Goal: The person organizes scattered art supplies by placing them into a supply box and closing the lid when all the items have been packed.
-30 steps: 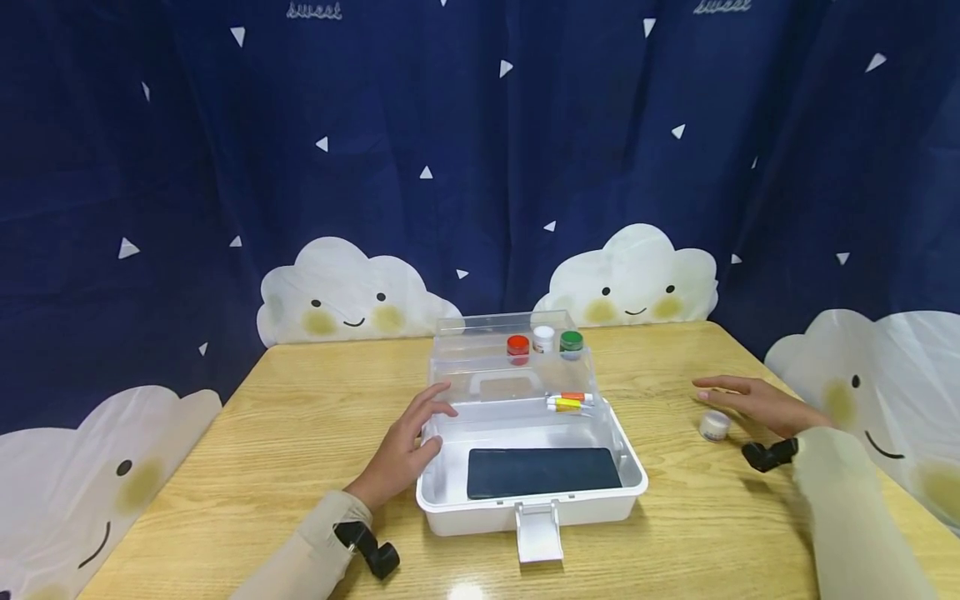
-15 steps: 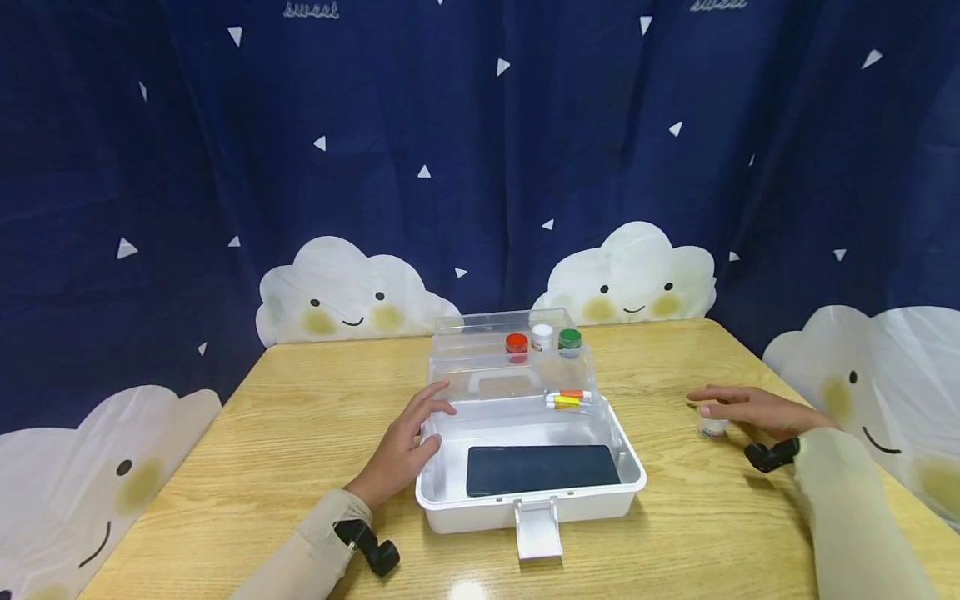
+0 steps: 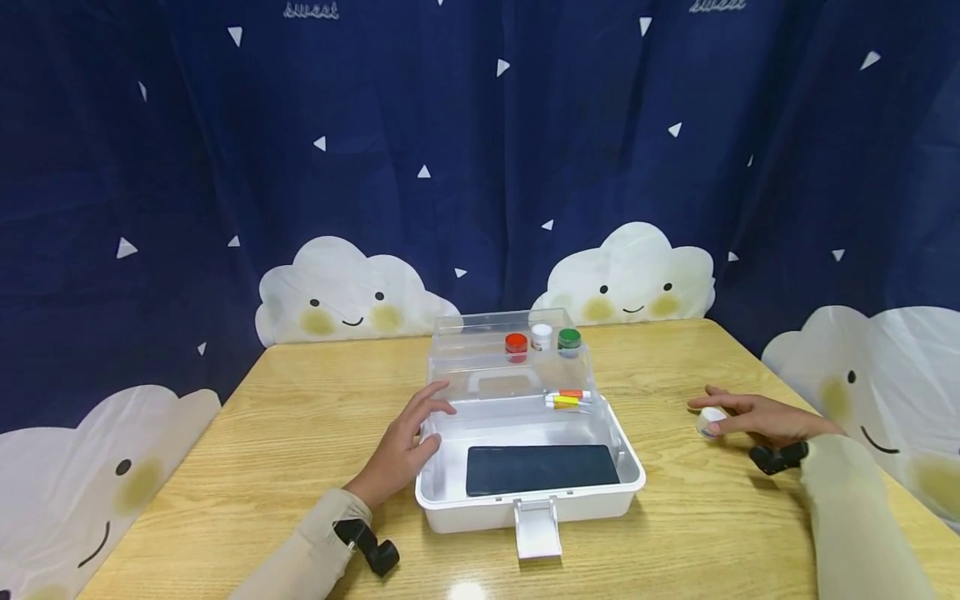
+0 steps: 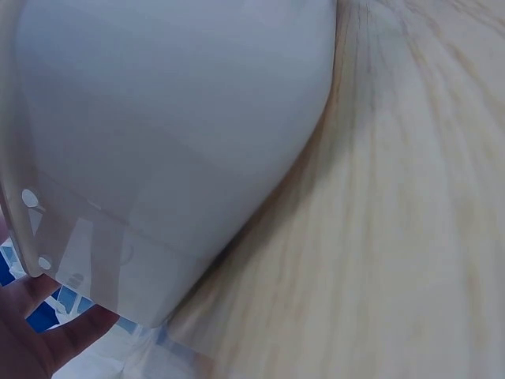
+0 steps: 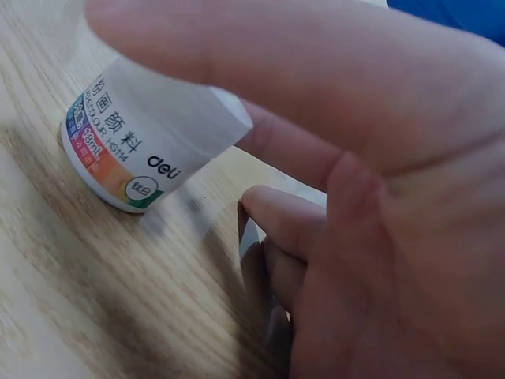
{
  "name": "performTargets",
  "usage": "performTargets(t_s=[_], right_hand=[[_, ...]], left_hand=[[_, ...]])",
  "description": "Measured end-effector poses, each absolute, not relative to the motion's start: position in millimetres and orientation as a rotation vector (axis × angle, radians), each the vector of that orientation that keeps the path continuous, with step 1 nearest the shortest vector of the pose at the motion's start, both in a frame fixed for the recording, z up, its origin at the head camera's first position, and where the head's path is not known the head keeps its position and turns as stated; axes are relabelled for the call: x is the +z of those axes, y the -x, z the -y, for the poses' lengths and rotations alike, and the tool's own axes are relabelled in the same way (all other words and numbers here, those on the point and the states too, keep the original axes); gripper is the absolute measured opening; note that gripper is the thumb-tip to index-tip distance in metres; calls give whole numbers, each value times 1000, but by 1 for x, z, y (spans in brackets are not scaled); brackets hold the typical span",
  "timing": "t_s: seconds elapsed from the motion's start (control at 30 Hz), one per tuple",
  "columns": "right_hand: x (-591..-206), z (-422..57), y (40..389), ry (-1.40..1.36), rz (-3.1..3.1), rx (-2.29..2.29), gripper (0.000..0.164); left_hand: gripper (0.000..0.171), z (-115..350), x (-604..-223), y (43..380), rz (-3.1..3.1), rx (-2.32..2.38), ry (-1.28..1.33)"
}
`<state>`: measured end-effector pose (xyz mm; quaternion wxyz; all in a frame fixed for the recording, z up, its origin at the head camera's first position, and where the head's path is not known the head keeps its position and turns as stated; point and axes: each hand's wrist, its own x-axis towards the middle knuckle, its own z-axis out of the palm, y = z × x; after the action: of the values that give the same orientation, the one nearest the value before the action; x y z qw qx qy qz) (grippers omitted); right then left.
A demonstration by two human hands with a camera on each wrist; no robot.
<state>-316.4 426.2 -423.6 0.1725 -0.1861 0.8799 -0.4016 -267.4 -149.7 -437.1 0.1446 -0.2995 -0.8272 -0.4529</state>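
White jar, right of frame, is pinched between the right hand's thumb and forefinger; left hand, fingers loosely spread, at the box, lower centre.

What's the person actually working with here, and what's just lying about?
Seemingly in use:
deli paint jar, pinched by the right hand
white case, beside the left hand

Apparently just lying about:
red-lidded jar
far white-lidded jar
green-lidded jar
pens
dark rectangular slab

One jar right of box
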Motion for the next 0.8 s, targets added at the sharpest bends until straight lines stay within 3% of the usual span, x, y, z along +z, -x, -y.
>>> performTargets(t_s=[0.4,0.8], right_hand=[[-427,-426,316,562,-2453,-1220,42],[-425,-427,316,502,-2467,-1209,44]], left_hand=[[41,150,-436,267,2380,-1305,869],[43,150,-436,268,2353,-1283,891]])
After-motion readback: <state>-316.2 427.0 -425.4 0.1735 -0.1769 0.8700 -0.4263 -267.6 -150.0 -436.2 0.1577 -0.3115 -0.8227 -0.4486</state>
